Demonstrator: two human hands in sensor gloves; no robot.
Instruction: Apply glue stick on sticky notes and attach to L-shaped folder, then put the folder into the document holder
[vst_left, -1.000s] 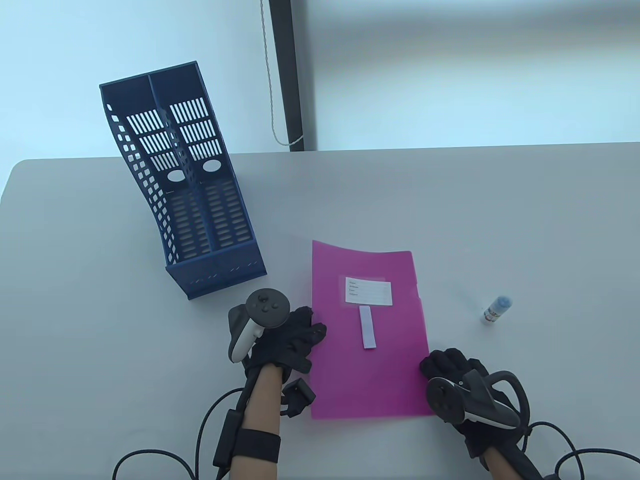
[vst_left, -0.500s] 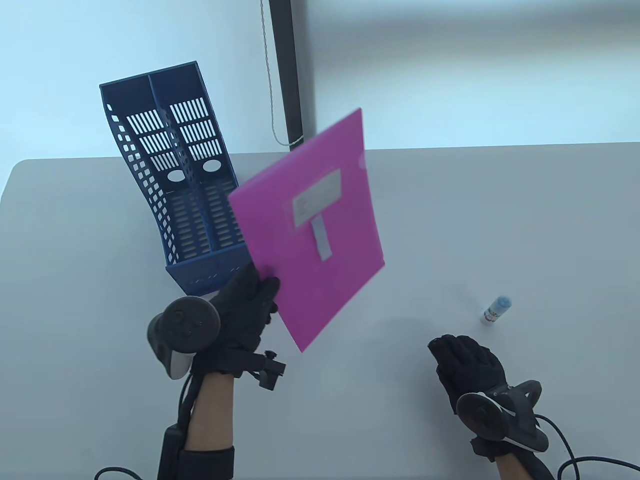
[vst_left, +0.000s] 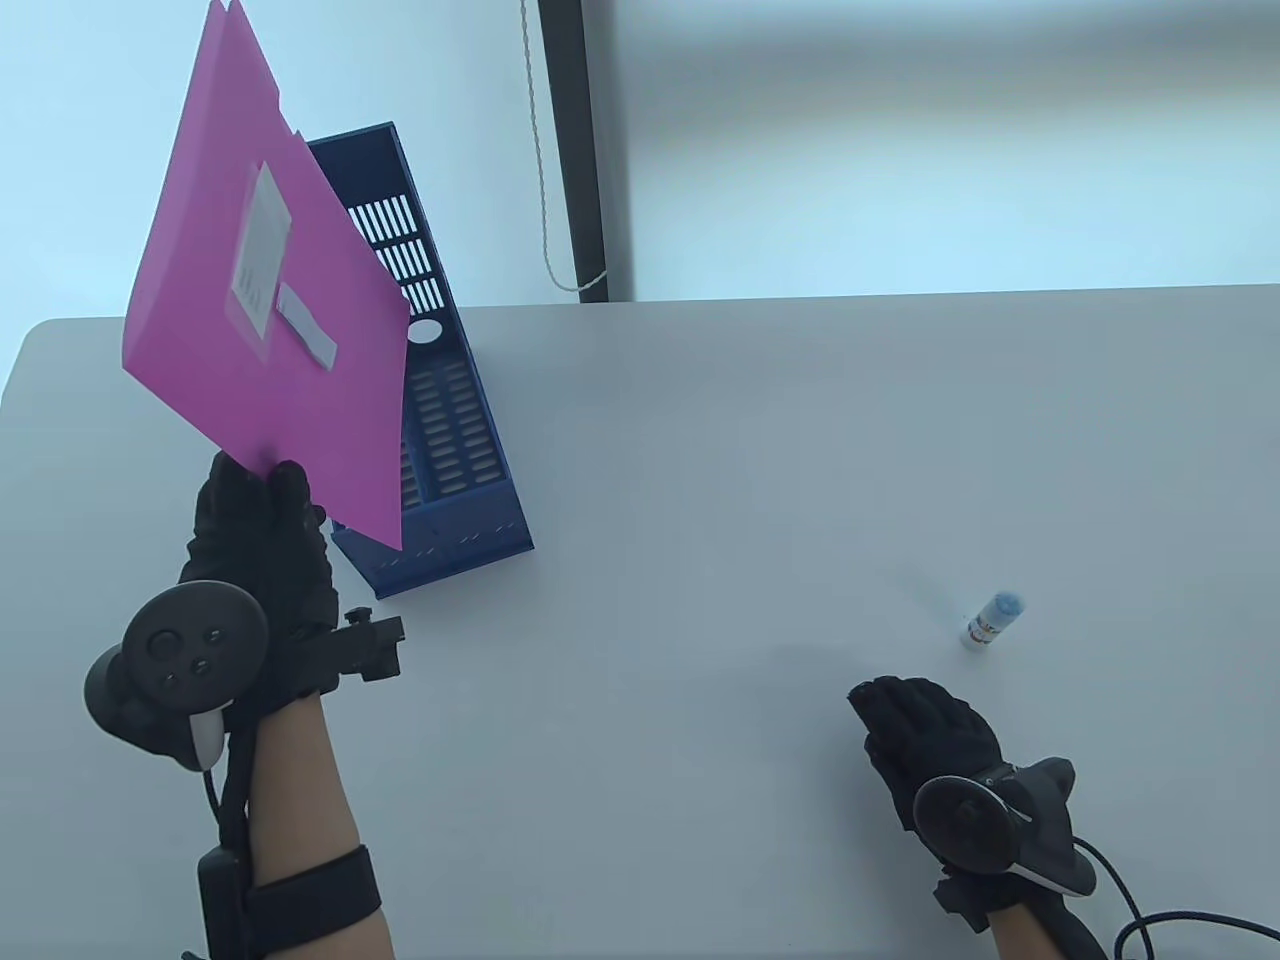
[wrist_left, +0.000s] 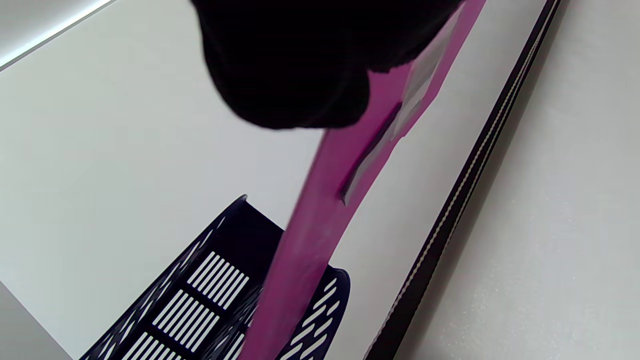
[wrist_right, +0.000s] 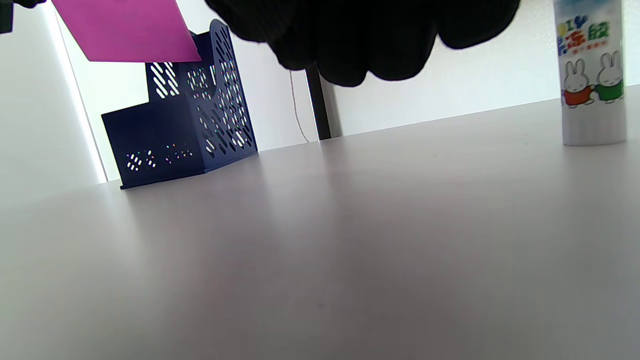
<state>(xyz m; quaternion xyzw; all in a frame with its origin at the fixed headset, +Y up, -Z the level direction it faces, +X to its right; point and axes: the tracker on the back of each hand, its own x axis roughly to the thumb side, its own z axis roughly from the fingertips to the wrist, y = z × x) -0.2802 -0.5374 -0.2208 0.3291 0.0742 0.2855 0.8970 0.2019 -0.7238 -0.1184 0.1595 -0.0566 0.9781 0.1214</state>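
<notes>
- While it is held up off the surface (vst_left: 760, 420), the pink L-shaped folder (vst_left: 270, 330) tilts above and in front of the blue document holder (vst_left: 450, 440), covering the holder's left compartment in the table view.
- On the folder's face sit a white label (vst_left: 262, 248) and, just below it, a pale strip of sticky note (vst_left: 307, 325).
- At the folder's lower edge the left hand (vst_left: 255, 555) pinches it between curled fingers and thumb.
- Down on the surface, well apart from the folder, the right hand (vst_left: 925, 735) rests with relaxed fingers, grasping nothing.
- Near that hand, beyond its fingertips, the glue stick (vst_left: 992, 620) stands upright with a blue cap; rabbits are printed on its body.
</notes>
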